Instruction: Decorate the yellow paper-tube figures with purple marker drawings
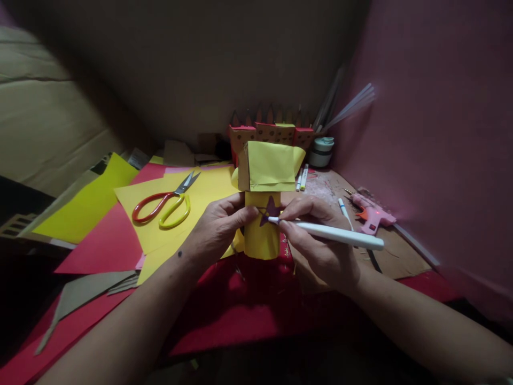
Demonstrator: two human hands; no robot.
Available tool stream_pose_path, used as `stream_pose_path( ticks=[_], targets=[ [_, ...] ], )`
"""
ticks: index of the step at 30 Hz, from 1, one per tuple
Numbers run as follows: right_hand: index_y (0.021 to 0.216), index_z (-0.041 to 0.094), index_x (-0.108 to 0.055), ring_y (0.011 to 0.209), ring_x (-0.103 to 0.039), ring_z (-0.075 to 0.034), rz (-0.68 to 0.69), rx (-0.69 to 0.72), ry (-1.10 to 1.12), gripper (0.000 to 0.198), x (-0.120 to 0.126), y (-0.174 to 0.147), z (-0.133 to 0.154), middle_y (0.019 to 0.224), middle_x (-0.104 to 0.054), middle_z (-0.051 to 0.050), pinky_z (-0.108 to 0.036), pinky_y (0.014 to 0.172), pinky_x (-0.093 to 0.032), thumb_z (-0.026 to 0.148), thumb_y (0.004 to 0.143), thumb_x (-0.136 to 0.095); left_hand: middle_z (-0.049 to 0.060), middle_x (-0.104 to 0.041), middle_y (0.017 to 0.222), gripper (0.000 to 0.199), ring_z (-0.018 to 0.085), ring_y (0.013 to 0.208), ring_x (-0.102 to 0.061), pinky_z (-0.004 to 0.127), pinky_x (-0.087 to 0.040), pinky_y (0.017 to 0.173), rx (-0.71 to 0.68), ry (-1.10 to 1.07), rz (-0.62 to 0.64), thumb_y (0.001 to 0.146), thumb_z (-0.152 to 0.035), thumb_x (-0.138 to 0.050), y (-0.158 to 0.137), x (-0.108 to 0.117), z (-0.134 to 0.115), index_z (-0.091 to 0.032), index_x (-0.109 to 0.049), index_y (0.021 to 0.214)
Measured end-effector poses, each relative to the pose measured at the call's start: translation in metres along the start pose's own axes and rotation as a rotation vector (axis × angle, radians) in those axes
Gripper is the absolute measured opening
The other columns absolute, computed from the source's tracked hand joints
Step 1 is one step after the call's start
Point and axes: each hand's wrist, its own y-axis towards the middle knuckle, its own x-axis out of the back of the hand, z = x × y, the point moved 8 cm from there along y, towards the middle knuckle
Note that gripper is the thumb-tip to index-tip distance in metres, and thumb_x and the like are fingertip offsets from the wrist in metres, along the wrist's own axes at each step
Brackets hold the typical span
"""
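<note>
A paper figure (262,240) stands upright in front of me, with a yellow cylinder for its body and a yellow-faced cardboard box (271,167) on top. My left hand (224,216) is closed around the cylinder's left side, its thumb on the front. A purple star (271,206) shows on the cylinder's front. In my right hand (316,230) is a white marker (340,235), pinched near its tip. The tip touches the lower part of the star. The cylinder's back is hidden.
Red-and-yellow-handled scissors (168,206) lie on yellow paper (134,195) to the left. A pink glue gun (372,211) rests on cardboard (401,259) at right, near another marker (344,208). Behind stand several decorated cardboard pieces (242,136) and a pale round container (321,152).
</note>
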Motion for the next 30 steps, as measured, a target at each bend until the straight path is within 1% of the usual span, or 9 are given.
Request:
stream_pose_path(
  ticks=[4, 9, 12, 17, 20, 23, 30],
  targets=[
    [0.081, 0.024, -0.064, 0.071, -0.064, -0.017, -0.060, -0.020, -0.022, 0.010, 0.0041, 0.0002, 0.0001, 0.073, -0.066, 0.000, -0.028, 0.057, -0.051, 0.019, 0.085, -0.071, 0.013, -0.079, 0.108, 0.044, 0.028, 0.096, -0.071, 0.038, -0.052, 0.086, 0.004, 0.004, -0.017, 0.078, -0.044, -0.084, -0.0004, 0.0004, -0.0001, -0.017, -0.080, 0.113],
    [0.079, 0.023, -0.066, 0.066, -0.062, -0.015, -0.119, -0.014, -0.045, 0.010, 0.0084, 0.0014, 0.0033, 0.071, -0.065, 0.001, -0.025, 0.052, -0.047, 0.018, 0.083, -0.073, 0.012, -0.080, 0.107, 0.041, 0.028, 0.097, -0.071, 0.038, -0.052, 0.088, -0.001, -0.008, -0.013, 0.077, -0.043, -0.085, -0.0007, -0.0004, -0.0011, -0.017, -0.081, 0.109],
    [0.080, 0.023, -0.065, 0.067, -0.063, -0.015, -0.103, -0.005, -0.046, 0.009, 0.0075, 0.0013, 0.0028, 0.071, -0.065, 0.001, -0.025, 0.053, -0.048, 0.019, 0.084, -0.073, 0.011, -0.080, 0.108, 0.041, 0.028, 0.098, -0.071, 0.037, -0.052, 0.088, -0.002, -0.009, -0.001, 0.078, -0.042, -0.084, -0.0001, -0.0006, -0.0011, -0.018, -0.080, 0.111],
    [0.084, 0.024, -0.064, 0.072, -0.065, -0.017, -0.013, -0.004, 0.001, 0.008, 0.0012, -0.0002, -0.0011, 0.075, -0.067, 0.000, -0.027, 0.057, -0.052, 0.021, 0.088, -0.070, 0.011, -0.080, 0.110, 0.041, 0.027, 0.100, -0.070, 0.036, -0.051, 0.089, 0.001, -0.004, -0.002, 0.081, -0.042, -0.082, 0.0001, -0.0001, 0.0002, -0.019, -0.080, 0.114],
    [0.083, 0.024, -0.065, 0.074, -0.066, -0.018, -0.055, -0.019, -0.023, 0.009, 0.0044, -0.0001, -0.0017, 0.076, -0.067, 0.000, -0.027, 0.057, -0.052, 0.020, 0.087, -0.072, 0.011, -0.079, 0.110, 0.041, 0.028, 0.100, -0.070, 0.038, -0.051, 0.090, 0.001, -0.005, -0.002, 0.080, -0.042, -0.083, -0.0002, 0.0004, 0.0007, -0.019, -0.080, 0.114],
    [0.081, 0.024, -0.066, 0.073, -0.065, -0.017, -0.104, -0.002, -0.056, 0.010, 0.0081, 0.0007, 0.0022, 0.075, -0.067, 0.000, -0.027, 0.057, -0.051, 0.018, 0.084, -0.073, 0.011, -0.080, 0.108, 0.042, 0.028, 0.098, -0.070, 0.037, -0.052, 0.088, 0.006, -0.001, -0.010, 0.078, -0.043, -0.084, -0.0003, 0.0012, 0.0011, -0.020, -0.081, 0.113],
    [0.079, 0.024, -0.064, 0.073, -0.065, -0.018, -0.025, 0.012, -0.033, 0.011, 0.0038, 0.0006, 0.0034, 0.073, -0.066, 0.000, -0.029, 0.058, -0.052, 0.017, 0.085, -0.070, 0.013, -0.079, 0.108, 0.044, 0.029, 0.099, -0.071, 0.039, -0.052, 0.091, 0.011, -0.016, -0.020, 0.076, -0.043, -0.086, -0.0008, -0.0006, 0.0001, -0.017, -0.080, 0.111]
  ],
)
